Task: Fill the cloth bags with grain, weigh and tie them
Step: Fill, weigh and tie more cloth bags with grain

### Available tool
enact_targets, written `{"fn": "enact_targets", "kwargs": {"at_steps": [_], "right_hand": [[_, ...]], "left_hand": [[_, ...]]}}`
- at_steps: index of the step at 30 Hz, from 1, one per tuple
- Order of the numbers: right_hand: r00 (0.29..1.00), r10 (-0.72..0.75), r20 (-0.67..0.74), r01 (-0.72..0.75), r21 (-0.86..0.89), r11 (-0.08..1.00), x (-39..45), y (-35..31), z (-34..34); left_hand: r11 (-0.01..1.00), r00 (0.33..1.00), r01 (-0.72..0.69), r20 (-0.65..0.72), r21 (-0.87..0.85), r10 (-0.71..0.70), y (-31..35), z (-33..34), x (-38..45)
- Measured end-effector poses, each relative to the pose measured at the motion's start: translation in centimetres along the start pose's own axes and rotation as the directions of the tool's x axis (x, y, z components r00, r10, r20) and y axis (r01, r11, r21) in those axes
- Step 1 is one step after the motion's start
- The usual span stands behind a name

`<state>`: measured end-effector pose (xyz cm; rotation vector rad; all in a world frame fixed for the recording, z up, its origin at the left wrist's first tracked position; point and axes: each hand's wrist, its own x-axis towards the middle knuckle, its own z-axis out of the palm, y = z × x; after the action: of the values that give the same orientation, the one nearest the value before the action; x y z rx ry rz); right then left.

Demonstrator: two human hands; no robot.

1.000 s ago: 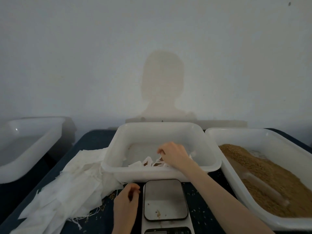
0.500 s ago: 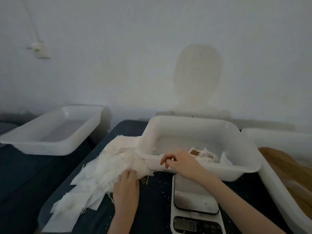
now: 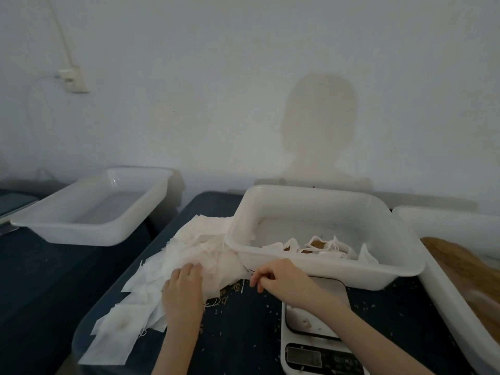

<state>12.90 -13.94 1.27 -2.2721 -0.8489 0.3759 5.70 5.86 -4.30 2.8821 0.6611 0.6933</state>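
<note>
Left hand: the left hand (image 3: 184, 286) has slid up from the table edge onto the pile of empty cloth bags (image 3: 173, 269); a second ago it lay curled beside the scale; its fingers now lie close together, bent down into the cloth; whether they pinch a bag I cannot tell
Right hand: the right hand (image 3: 278, 277) has left the middle tub (image 3: 324, 272), where it was among the bags a second ago; it now sits in front of that tub's near wall, just beside the pile; fingers curled, tips drawn together at the pile's edge; what they pinch, if anything, is too small to tell
View: the camera has turned left since a second ago; a wall socket (image 3: 73, 81) has come into sight
Tubs: three white ones; the left tub (image 3: 89, 228) stands apart; the middle tub holds filled bags (image 3: 316, 246); the right tub (image 3: 443, 301) holds brown grain (image 3: 465, 269), cut by the frame edge
Filled bags: several, mouths open with grain showing; exact count unclear
Empty bags: one heap, too many and too overlapped to count, tucked against the middle tub's left corner
Scale: one scale (image 3: 313, 326), near the right forearm, a few crumbs on its plate
Table: dark table (image 3: 243, 334) with loose kernels scattered on it
</note>
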Motion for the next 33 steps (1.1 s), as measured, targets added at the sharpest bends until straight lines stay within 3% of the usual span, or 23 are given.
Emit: {"fn": "enact_targets", "kwargs": {"at_steps": [5,10,13,18,23,26,33], "right_hand": [[1.0,-0.009,0.002,0.009,0.028,1.0,-0.2,0.4,0.4],[1.0,-0.006,0.016,0.005,0.03,1.0,-0.2,0.6,0.6],[1.0,-0.003,0.02,0.002,0.056,0.998,-0.1,0.5,0.7],[1.0,0.003,0.005,-0.003,0.131,0.991,-0.3,-0.1,1.1],[0.995,-0.042,-0.093,0.068,0.302,0.951,-0.6,-1.2,1.3],[0.991,-0.037,-0.127,0.081,0.365,0.927,-1.0,-1.3,0.9],[0.982,0.042,-0.185,0.053,0.483,0.874,-2.2,0.8,-0.7]], "left_hand": [[0.994,0.995,-0.099,-0.021,0.04,0.1,-0.5,-0.6,0.1],[0.977,0.996,0.082,-0.029,-0.195,-0.09,-0.4,-1.5,-0.1],[0.94,0.992,0.122,0.0,-0.318,-0.129,0.1,-2.8,0.5],[0.762,0.982,0.176,0.054,-0.623,-0.183,1.6,-5.0,0.9],[0.535,0.975,0.212,0.214,-0.818,-0.059,4.5,-6.0,0.2],[0.408,0.951,0.272,0.309,-0.872,0.028,6.1,-5.9,-0.4],[0.239,0.875,0.419,0.459,-0.876,0.152,8.2,-5.8,-0.6]]}}
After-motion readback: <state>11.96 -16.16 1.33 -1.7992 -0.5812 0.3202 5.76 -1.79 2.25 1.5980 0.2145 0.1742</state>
